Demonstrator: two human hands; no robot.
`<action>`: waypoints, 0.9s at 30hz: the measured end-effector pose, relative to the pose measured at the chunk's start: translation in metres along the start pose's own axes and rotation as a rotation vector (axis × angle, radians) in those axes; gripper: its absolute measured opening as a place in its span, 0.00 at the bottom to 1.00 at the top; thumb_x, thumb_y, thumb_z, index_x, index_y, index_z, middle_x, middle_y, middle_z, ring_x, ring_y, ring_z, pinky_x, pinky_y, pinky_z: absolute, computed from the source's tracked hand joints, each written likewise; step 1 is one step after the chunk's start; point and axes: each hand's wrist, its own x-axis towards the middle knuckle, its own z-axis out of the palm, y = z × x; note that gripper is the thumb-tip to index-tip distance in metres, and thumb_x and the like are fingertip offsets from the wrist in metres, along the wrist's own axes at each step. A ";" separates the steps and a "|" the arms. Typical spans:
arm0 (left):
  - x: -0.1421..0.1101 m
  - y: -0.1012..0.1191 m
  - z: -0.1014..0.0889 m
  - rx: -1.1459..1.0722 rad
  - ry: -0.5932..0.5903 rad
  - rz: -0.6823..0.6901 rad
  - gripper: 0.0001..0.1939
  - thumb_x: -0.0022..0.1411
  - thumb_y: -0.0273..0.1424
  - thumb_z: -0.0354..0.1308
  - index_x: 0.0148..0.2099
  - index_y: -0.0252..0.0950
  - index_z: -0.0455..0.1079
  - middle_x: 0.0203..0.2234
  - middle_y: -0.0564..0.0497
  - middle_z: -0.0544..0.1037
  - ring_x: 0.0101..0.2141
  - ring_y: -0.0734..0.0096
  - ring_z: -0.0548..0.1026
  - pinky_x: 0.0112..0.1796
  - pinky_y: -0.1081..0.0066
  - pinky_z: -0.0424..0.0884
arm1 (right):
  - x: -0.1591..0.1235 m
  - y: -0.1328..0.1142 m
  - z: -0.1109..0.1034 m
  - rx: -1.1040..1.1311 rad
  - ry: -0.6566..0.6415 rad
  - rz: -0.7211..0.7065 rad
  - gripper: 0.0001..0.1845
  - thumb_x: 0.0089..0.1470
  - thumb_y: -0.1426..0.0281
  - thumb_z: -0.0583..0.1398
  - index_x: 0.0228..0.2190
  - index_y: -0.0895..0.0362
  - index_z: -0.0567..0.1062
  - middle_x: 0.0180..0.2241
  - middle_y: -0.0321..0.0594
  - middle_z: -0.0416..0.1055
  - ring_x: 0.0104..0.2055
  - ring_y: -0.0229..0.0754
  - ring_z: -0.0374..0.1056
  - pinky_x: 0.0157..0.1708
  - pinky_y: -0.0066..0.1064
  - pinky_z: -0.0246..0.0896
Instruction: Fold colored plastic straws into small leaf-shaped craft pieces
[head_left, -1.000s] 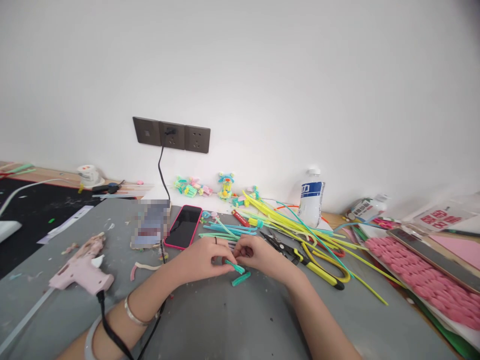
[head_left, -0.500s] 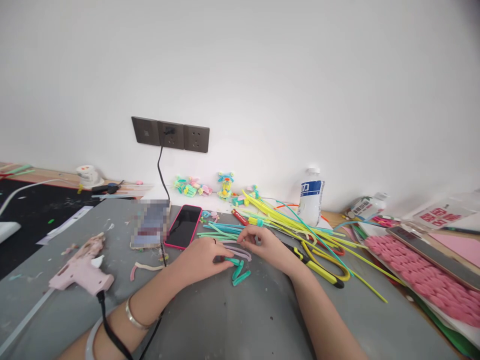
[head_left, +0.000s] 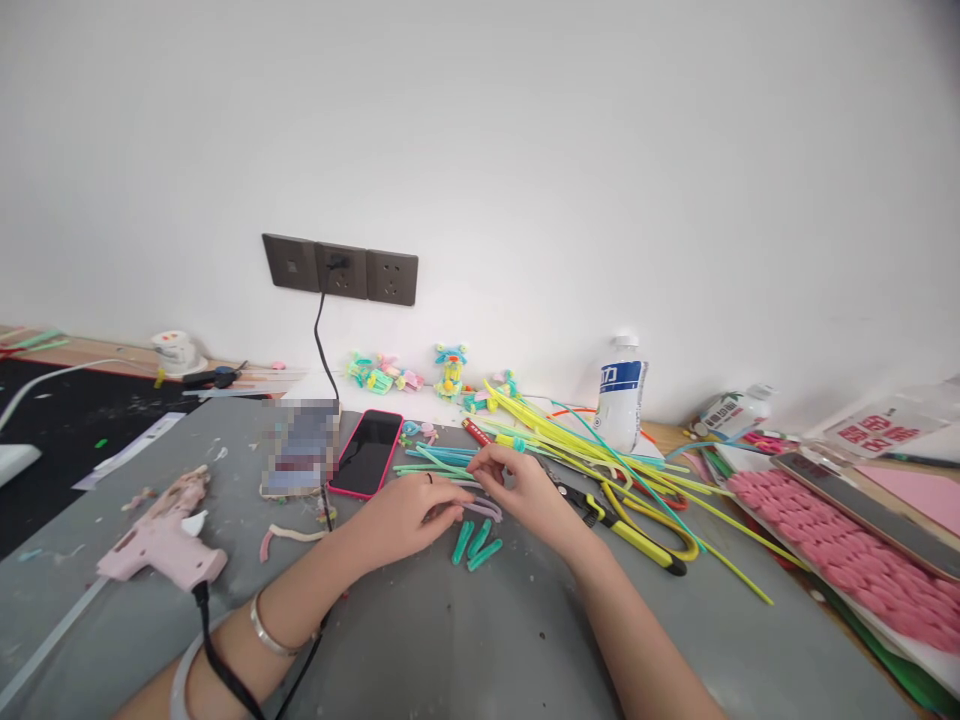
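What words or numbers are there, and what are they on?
None reads clearly enough to quote.
White bottle: white marks on a blue band, unclear.
Lying bottle: dark print, too blurred.
Clear plastic: big red characters, too blurred.
Little red thing: pale marks, too small.
White tub: red marks, too small.

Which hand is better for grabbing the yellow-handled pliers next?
Probably the right hand: the yellow-handled pliers lie just beside it, and it seems to hold nothing. The left hand would have to reach across.
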 end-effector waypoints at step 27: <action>0.006 -0.024 -0.007 0.188 0.178 -0.339 0.08 0.61 0.26 0.57 0.42 0.37 0.75 0.40 0.47 0.80 0.44 0.55 0.72 0.43 0.61 0.66 | 0.003 0.027 0.009 -0.479 0.099 0.089 0.09 0.55 0.77 0.57 0.32 0.54 0.77 0.35 0.42 0.75 0.42 0.49 0.68 0.41 0.38 0.55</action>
